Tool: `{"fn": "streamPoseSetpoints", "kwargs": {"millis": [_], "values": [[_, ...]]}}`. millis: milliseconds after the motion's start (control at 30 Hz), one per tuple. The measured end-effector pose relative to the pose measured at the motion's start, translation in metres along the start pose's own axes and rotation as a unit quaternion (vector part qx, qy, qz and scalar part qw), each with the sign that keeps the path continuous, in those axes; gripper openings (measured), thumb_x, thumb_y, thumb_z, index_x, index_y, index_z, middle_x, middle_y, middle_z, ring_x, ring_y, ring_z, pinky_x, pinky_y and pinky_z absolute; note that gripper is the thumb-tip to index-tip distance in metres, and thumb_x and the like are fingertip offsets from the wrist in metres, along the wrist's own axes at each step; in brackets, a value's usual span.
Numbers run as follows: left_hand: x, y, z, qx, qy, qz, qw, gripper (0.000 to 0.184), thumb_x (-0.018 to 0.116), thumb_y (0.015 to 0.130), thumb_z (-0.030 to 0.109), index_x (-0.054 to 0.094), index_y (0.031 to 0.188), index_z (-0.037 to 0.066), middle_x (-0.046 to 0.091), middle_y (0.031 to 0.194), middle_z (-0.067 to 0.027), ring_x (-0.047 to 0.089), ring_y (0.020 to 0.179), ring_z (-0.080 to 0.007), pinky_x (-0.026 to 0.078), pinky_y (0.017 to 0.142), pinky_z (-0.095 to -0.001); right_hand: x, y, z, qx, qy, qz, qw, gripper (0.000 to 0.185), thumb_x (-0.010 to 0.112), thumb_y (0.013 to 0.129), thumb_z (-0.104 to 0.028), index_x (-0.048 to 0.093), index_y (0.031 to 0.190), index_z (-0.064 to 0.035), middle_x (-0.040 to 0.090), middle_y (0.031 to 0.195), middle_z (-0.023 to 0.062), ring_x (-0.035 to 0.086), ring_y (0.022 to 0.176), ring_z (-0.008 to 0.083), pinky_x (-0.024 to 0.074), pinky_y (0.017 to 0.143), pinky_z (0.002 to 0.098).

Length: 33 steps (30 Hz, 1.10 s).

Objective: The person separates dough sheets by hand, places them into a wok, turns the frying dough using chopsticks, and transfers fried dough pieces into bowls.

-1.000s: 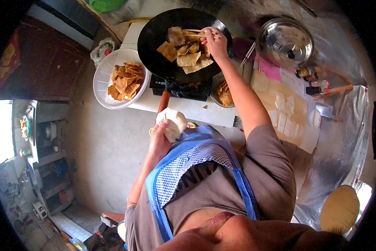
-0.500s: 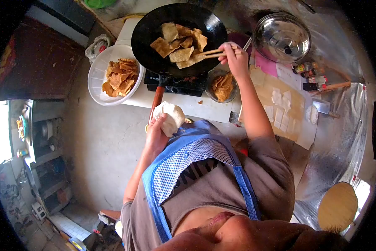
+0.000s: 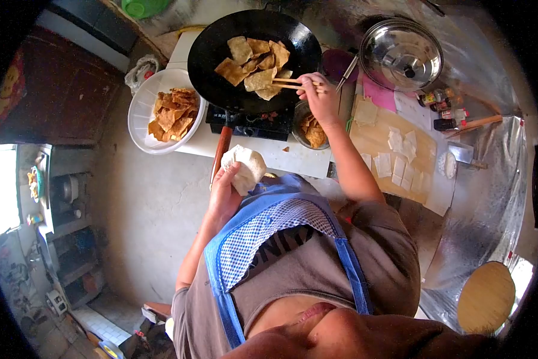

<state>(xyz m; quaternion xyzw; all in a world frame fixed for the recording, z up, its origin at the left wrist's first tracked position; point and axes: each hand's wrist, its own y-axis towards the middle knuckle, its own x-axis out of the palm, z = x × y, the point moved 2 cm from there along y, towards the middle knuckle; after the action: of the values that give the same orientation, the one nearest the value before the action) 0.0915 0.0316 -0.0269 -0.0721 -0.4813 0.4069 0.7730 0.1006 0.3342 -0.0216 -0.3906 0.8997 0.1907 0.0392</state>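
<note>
My right hand (image 3: 318,96) is closed on a pair of wooden chopsticks (image 3: 288,83) held over the black wok (image 3: 212,45). Their tips touch the flat, browned pieces of fried dough (image 3: 260,79) heaped in the wok. Low in front of the apron, my left hand (image 3: 226,190) grips a bunched white cloth (image 3: 245,169), just below the wok's wooden handle (image 3: 222,146). Beneath the wok sits a black cooker (image 3: 251,128).
Left of the wok, a white plastic basket (image 3: 138,122) holds browned pieces; a small bowl (image 3: 297,127) at right holds more. Pale dough sheets (image 3: 400,167) lie on a wooden board (image 3: 376,134). A glass lid (image 3: 400,54), sauce bottles (image 3: 445,113) and a cleaver (image 3: 460,152) are farther right.
My right hand and the chopsticks have moved left and slightly down, farther over the wok. The pieces near the tips have shifted left. My left hand still grips the cloth.
</note>
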Motion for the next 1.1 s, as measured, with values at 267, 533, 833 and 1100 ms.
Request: {"fn": "streamPoseSetpoints", "kwargs": {"millis": [267,533,833,1100], "values": [[-0.002,-0.001,-0.001,0.009,-0.005,0.009,1.000,0.040,0.059,0.089,0.017,0.045,0.124,0.004,0.057,0.114,-0.0117,0.058,0.103,-0.0253,0.050,0.090,-0.0407,-0.005,-0.012,0.005,0.029,0.104,0.029,0.994,0.025,0.046,0.097,-0.021,0.061,0.091,-0.0017,0.059,0.082,0.0034,0.060,0.062,0.0087,0.0495,0.053,0.0212],[-0.004,0.000,-0.002,0.011,-0.012,0.004,1.000,0.038,0.058,0.090,0.017,0.046,0.124,0.004,0.058,0.114,-0.0116,0.059,0.102,-0.0250,0.051,0.088,-0.0405,-0.036,-0.011,0.035,0.078,0.155,0.158,0.972,0.027,0.046,0.097,-0.027,0.055,0.086,-0.0040,0.056,0.070,0.0024,0.057,0.052,0.0089,0.0424,0.043,0.0211],[0.001,0.002,-0.005,0.002,-0.006,-0.005,1.000,0.031,0.055,0.092,0.017,0.050,0.120,0.004,0.060,0.112,-0.0112,0.061,0.101,-0.0234,0.050,0.088,-0.0393,-0.016,0.001,0.054,0.138,0.202,0.222,0.944,0.027,0.049,0.095,-0.026,0.055,0.080,-0.0035,0.057,0.062,0.0059,0.056,0.045,0.0140,0.0418,0.040,0.0249],[0.001,0.000,-0.003,0.009,-0.020,0.000,1.000,0.032,0.054,0.092,0.016,0.049,0.121,0.004,0.060,0.112,-0.0115,0.060,0.101,-0.0236,0.050,0.088,-0.0391,-0.044,-0.006,0.010,0.045,0.207,0.264,0.941,0.030,0.045,0.096,-0.027,0.052,0.081,-0.0023,0.057,0.058,0.0087,0.051,0.044,0.0129,0.0393,0.040,0.0247]]}}
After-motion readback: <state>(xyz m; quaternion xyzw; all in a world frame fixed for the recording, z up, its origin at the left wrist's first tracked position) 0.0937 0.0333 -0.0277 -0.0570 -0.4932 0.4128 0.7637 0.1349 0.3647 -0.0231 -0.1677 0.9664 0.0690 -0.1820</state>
